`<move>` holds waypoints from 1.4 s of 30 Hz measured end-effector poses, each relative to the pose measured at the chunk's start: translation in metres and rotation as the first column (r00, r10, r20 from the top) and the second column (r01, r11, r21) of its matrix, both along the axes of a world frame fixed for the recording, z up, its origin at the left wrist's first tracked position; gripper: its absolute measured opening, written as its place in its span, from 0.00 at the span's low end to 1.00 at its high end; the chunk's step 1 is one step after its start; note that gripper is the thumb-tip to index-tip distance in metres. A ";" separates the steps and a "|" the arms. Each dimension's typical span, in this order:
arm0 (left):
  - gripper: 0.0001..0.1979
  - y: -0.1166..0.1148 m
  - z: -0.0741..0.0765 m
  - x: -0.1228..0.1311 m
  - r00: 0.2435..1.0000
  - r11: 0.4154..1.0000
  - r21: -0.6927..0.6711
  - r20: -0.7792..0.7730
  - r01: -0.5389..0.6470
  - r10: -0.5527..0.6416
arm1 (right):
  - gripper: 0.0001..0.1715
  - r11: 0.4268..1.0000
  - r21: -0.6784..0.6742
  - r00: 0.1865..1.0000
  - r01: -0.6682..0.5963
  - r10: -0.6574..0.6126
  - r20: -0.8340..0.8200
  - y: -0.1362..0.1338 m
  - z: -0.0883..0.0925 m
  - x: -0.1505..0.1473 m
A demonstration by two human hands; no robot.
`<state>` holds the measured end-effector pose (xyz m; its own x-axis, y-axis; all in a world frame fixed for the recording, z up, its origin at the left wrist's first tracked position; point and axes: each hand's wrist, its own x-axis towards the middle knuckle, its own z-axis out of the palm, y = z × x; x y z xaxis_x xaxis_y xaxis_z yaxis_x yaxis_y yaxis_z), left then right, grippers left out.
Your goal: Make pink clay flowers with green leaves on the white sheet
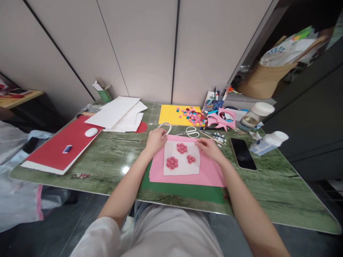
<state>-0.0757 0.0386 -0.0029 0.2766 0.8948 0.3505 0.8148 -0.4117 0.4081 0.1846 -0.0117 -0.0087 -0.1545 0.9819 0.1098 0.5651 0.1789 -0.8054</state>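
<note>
A white paper square (182,167) lies on pink paper (211,175), which lies over a green sheet (184,191). Three clusters of small pink pieces (172,162) sit on the white square like flowers. My left hand (155,140) rests curled at the square's upper left corner, next to a roll of white tape (166,125). At the upper right corner, my right hand (209,147) has its fingers closed together on the paper's edge. What, if anything, either hand pinches is hidden.
The green marble-patterned table (112,157) also bears a red sheet (61,142) with a white mouse (91,132), white boards (118,112), yellow paper (170,115) with several coloured pieces, scissors (191,132), a phone (242,153), bottles (268,142) and a basket (264,80).
</note>
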 end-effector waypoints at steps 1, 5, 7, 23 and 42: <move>0.05 -0.006 0.002 0.006 0.994 0.997 -0.004 0.077 0.082 -0.081 | 0.16 0.999 0.035 0.998 0.035 -0.033 -0.046 0.000 0.001 -0.001; 0.03 -0.034 0.007 0.031 0.913 0.936 -0.019 0.231 0.351 -0.338 | 0.13 0.997 0.075 0.986 0.010 0.003 -0.166 -0.003 0.005 -0.008; 0.03 -0.047 0.008 0.040 0.882 0.905 -0.017 0.233 0.425 -0.410 | 0.19 0.995 0.086 0.982 -0.046 0.061 -0.177 -0.007 0.006 -0.014; 0.18 -0.058 0.010 0.050 0.941 0.961 -0.115 -0.203 0.251 -0.270 | 0.11 0.967 0.229 0.989 0.112 -0.086 -0.119 -0.027 0.024 -0.037; 0.20 -0.059 0.012 0.048 0.934 0.980 -0.072 -0.297 0.186 -0.200 | 0.07 0.956 0.257 0.987 0.142 -0.118 -0.107 -0.029 0.022 -0.042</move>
